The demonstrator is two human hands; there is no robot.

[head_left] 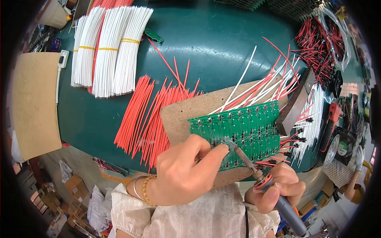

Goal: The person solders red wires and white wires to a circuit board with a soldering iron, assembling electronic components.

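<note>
My right hand (281,185) grips a soldering iron (289,214) by its grey-blue handle. Its tip meets a green circuit board panel (254,119) close to the fingertips of my left hand, where a wisp of smoke shows. Thumb and forefinger of my left hand (184,170) are pinched together over the panel's near left part; what they hold is too small or hidden to make out. Red and white wires (254,93) fan out from the panel's far edge. Under it lies a brown board (178,113), and a dark metal bar (295,103) rests across its right end.
Loose red wires (135,115) lie left of the panel on the green tabletop (182,35). Banded bundles of white wires (107,51) stand farther back. At right are a red-and-black wire heap (313,51), white wires (311,123) and a red-handled tool (331,123). Cardboard (35,103) sits far left.
</note>
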